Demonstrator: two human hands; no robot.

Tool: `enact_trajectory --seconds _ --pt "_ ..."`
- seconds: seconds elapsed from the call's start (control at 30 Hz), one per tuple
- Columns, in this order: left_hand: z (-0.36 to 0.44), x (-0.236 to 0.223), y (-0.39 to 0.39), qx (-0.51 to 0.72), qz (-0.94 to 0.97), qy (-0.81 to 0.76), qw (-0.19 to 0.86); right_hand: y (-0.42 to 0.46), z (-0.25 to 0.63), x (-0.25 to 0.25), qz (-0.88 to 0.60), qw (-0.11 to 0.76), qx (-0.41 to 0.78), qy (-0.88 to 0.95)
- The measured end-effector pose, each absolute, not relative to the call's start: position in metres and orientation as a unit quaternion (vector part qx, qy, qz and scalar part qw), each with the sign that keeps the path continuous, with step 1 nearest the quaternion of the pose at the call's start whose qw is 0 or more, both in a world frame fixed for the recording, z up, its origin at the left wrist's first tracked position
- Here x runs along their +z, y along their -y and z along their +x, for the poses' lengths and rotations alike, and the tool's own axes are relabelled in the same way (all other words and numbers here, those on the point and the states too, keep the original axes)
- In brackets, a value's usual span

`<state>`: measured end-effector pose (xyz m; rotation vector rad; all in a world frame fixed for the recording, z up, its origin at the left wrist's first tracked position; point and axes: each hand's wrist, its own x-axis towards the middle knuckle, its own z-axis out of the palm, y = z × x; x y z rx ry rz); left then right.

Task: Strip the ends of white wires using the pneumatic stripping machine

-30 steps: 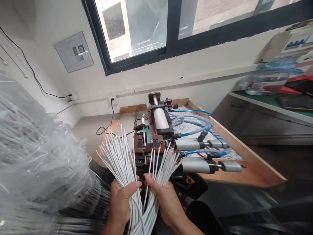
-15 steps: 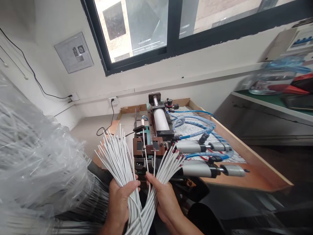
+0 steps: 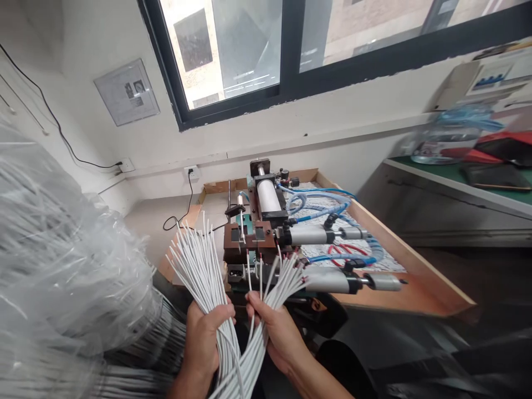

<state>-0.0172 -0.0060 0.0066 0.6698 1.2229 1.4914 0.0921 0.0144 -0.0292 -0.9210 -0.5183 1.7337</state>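
My left hand [image 3: 204,341] is wrapped round a thick bundle of white cables [image 3: 195,260] whose ends fan out upward. My right hand [image 3: 277,335] grips a second bundle of white cables [image 3: 286,282], with reddish ends showing at several tips. Between its thumb and fingers a single white cable [image 3: 250,277] stands up, its reddish tip just in front of the brown block of a pneumatic machine [image 3: 266,238]. The lower parts of both bundles cross below my hands. The machine carries silver cylinders [image 3: 313,235] and a thin vertical rod with a clamp over the block.
Blue air hoses [image 3: 332,208] loop behind the cylinders inside a wooden-edged tray [image 3: 424,277]. Plastic-wrapped cable bundles [image 3: 83,266] stand close on my left. A green-topped shelf [image 3: 440,169] on the right holds a large plastic bottle [image 3: 446,136]. A window is above.
The single cable in my right hand has come back from the machine's block, and its reddish tip now shows. The machine appears slightly further left in view. Both hands keep their hold.
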Motion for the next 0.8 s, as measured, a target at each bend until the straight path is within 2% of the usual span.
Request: enact_trajectory --seconds 0.2,0.53,0.8 --pt "-0.016 -0.001 0.021 0.619 0.284 -0.487 0.547 0.012 0.107 -0.042 -0.339 0.474 0.759 0.291" --pt "-0.029 -0.012 0.045 0.630 0.270 -0.491 0.538 0.051 0.115 -0.057 -0.294 0.388 0.817 0.308" --pt "-0.029 -0.016 0.056 0.620 0.292 -0.477 0.550 0.066 0.112 -0.063 -0.287 0.367 0.834 0.297"
